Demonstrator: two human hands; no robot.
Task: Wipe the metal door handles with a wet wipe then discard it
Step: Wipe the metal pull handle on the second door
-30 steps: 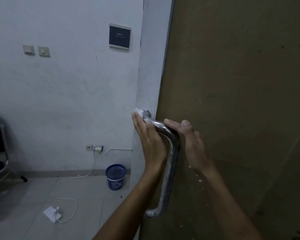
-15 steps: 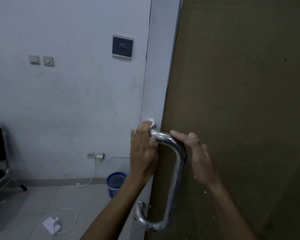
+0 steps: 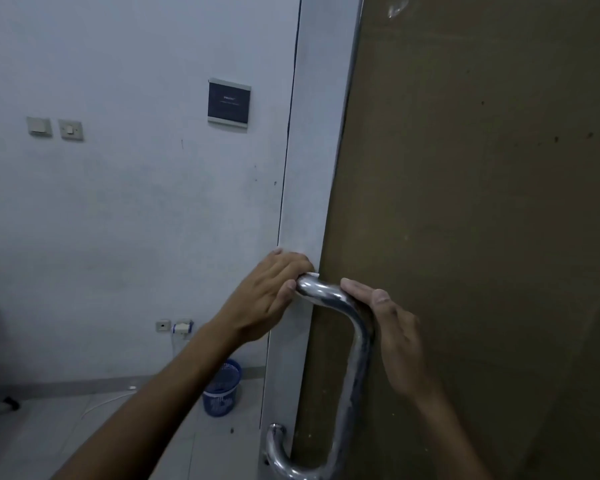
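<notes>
A curved metal door handle [image 3: 355,355] is mounted on the pale edge strip of a brown door [image 3: 482,220]. My left hand [image 3: 269,294] curls round the handle's top end where it meets the door and holds a white wet wipe [image 3: 313,274] there. Only a small corner of the wipe shows past my fingers. My right hand [image 3: 394,336] lies to the right of the handle's upper bend, fingers straight, with the fingertips touching the bar. The handle's lower end [image 3: 275,441] curves back to the door near the frame's bottom.
A blue mesh waste bin [image 3: 222,389] stands on the tiled floor by the wall, left of the door. A wall socket with a plug [image 3: 182,326] and a white cable are above it. A dark sign [image 3: 228,100] and light switches [image 3: 54,128] hang on the wall.
My left hand has turned from flat along the bar to curled round the handle's top end, hiding most of the wipe. My right hand has stayed by the upper bend.
</notes>
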